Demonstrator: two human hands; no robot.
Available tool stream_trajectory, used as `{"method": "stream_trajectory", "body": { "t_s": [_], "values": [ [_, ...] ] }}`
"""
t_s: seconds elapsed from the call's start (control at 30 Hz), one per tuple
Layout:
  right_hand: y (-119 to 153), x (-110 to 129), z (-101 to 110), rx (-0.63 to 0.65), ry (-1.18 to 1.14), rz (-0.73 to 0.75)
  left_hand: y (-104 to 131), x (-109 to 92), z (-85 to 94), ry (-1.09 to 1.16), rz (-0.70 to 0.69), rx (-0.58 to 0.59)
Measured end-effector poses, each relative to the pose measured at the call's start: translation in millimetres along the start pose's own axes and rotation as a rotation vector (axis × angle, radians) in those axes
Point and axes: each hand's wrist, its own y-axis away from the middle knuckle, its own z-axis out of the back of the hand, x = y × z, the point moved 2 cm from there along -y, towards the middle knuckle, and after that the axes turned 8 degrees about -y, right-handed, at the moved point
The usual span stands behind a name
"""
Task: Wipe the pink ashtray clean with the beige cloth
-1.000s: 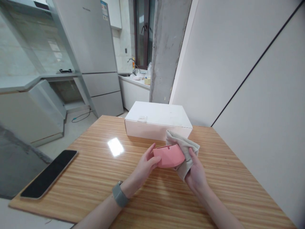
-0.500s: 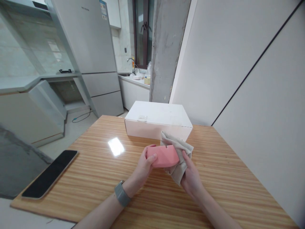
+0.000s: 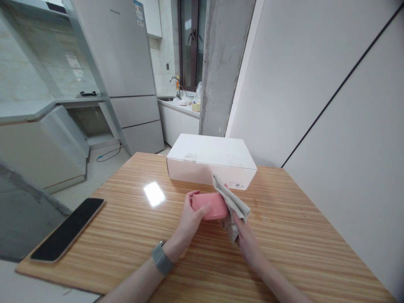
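A small pink case [image 3: 212, 205] is gripped by my left hand [image 3: 188, 216], its thumb pressed on the near face and fingers behind. My right hand [image 3: 245, 240] holds a folded grey-beige cloth [image 3: 235, 205] against the right end of the case, hiding that edge. Both hands are raised over the wooden table [image 3: 135, 235], just in front of a closed white box [image 3: 211, 162]. A grey watch band circles my left wrist.
At the table's left edge lies a black-screened phone [image 3: 69, 229]. A white wall [image 3: 331, 126] borders the right side. Behind stand a grey fridge [image 3: 126, 59], a concrete pillar [image 3: 221, 67] and a sink counter [image 3: 179, 120].
My right hand and the cloth have shifted slightly left, and the cloth looks narrower. The pink case has turned and moved a little left in my left hand.
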Motion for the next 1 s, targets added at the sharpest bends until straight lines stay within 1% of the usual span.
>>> {"method": "stream_trajectory", "body": {
  "t_s": [0.03, 0.1, 0.17, 0.27, 0.33, 0.47, 0.63, 0.7, 0.87, 0.93, 1.0],
  "values": [
    [-1, 0, -1, -0.007, 0.001, -0.002, -1, 1, -0.3, 0.004, 0.011, 0.013],
    [-4, 1, -3, -0.052, -0.015, -0.004, -3, 4, -2.4, 0.066, 0.047, 0.08],
    [-8, 4, -4, -0.121, -0.082, -0.038, -5, 8, -5.3, 0.185, 0.11, 0.144],
    [-13, 12, -6, -0.218, -0.197, -0.102, -6, 8, -7.9, 0.311, 0.187, 0.19],
    [-14, 19, -7, -0.244, -0.256, -0.143, -4, 4, -8.1, 0.304, 0.191, 0.218],
    [-15, 28, -11, -0.271, -0.326, -0.203, 0, -3, -6.4, 0.261, 0.15, 0.266],
    [-12, 23, -12, -0.239, -0.322, -0.25, 4, -6, -5.6, 0.241, 0.118, 0.326],
    [-10, 19, -13, -0.219, -0.305, -0.242, 4, -6, -5.9, 0.239, 0.111, 0.335],
    [-10, 14, -14, -0.159, -0.23, -0.151, 4, -7, -5.3, 0.217, 0.085, 0.275],
    [-11, 12, -10, -0.132, -0.176, -0.098, 3, -6, -4.5, 0.176, 0.063, 0.247],
    [-11, 9, -2, -0.121, -0.086, -0.018, 2, -3, -3.8, 0.131, 0.05, 0.207]
  ]
}}
